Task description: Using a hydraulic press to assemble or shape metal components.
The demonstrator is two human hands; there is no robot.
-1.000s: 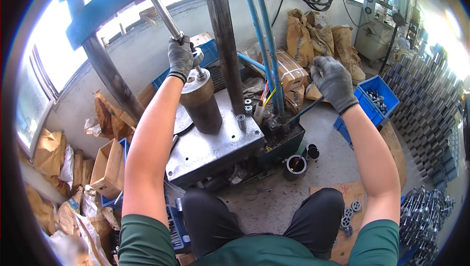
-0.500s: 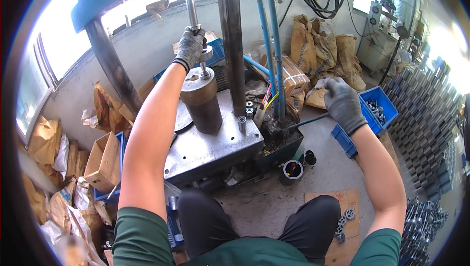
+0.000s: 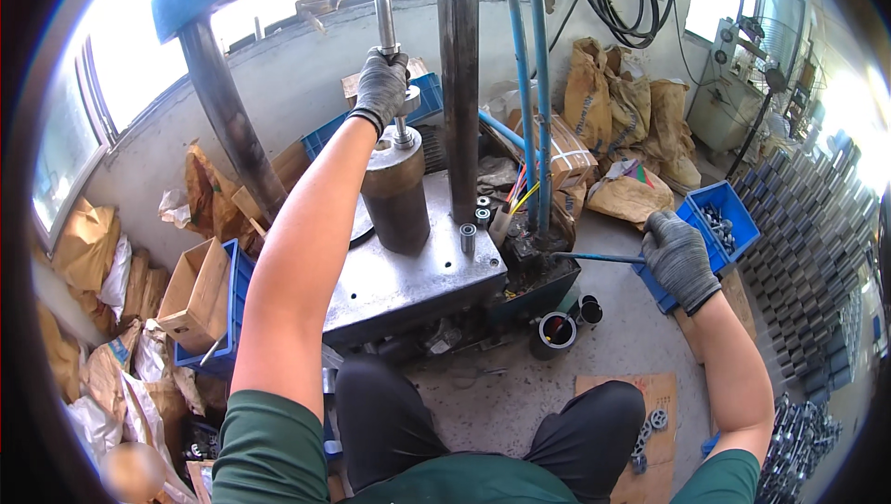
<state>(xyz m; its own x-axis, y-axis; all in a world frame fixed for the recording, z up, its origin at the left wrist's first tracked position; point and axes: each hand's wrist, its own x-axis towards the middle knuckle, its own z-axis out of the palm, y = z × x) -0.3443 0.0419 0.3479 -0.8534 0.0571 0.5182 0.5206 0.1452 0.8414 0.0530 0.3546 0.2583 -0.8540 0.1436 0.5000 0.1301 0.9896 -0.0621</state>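
Head view: from where I stand the work looks partway through. A short shaft already rises from the top of the thick dark cylinder, with a collar at its upper end, but both hands are busy and I'd call nothing here finished.

The cylinder stands on the steel worktop, left of a dark post; small bushings stand toward the right edge.

The left hand is raised at the end of a nearly straight arm, its fingers curled closely around the metal between the upright steel rod and the collar. The glove hides the join, so I can't tell whether it's all one piece.

The right hand, lower and nearer, has its fingers closed around the outer end of a blue lever, elbow bent.
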